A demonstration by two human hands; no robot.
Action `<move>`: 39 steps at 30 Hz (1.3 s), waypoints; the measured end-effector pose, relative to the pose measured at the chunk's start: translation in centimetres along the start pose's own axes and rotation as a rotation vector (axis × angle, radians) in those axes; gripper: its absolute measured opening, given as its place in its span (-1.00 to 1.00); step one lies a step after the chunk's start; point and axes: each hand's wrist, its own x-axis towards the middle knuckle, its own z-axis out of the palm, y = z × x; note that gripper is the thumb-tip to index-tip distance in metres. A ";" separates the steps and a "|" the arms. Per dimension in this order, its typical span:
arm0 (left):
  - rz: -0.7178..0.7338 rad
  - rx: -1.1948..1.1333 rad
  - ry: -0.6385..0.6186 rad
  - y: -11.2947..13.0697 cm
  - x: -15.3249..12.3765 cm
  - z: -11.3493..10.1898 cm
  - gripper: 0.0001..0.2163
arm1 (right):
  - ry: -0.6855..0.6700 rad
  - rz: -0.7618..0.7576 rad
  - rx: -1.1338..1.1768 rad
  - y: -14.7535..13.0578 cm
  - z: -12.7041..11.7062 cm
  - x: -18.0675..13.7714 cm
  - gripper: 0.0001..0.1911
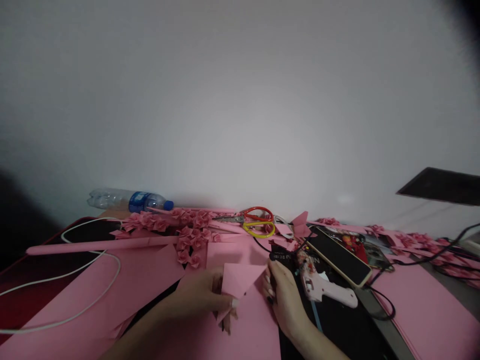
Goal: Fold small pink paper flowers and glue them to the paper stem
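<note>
A big white wall [240, 100] fills most of the view. Below it is the bench [378, 340], dark where it shows and mostly covered with big pink paper sheets [131, 285]. A long rolled pink tube [101, 246] lies across the sheets on the left, and a white cable [93, 295] loops over them.

Near the front, the left hand [198, 297] and the right hand [287, 300] hold a small folded pink paper piece [240, 277] between them, just above the sheets. The left fingers [230, 304] are pinched shut on its lower edge, likely to keep the fold flat. The right fingers [268, 285] press on its right corner, likely to hold the piece steady.

Just right of the right hand lies a white glue gun [326, 289] on the dark bench, close enough to bump. Beside it rests a phone [339, 256] with a dark screen. Farther back is a heap of little pink paper roses [189, 232]. Next to them lie red scissors [258, 215] and yellow scissors [258, 229]. A plastic water bottle [129, 200] lies on its side by the wall. More pink scraps and black cords sit far right.
</note>
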 end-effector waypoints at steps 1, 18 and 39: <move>0.021 0.017 0.035 -0.1 0.2 -0.1 -0.80 | -0.015 0.000 -0.005 -0.1 0.0 0.0 -0.48; 0.013 0.056 0.131 -0.3 0.2 0.4 -0.26 | -0.352 -0.074 -0.206 1.0 0.2 -0.8 -0.58; -0.001 -0.084 0.337 -0.9 0.9 0.1 -0.50 | -0.272 -0.013 -0.326 0.0 1.3 -1.0 -0.63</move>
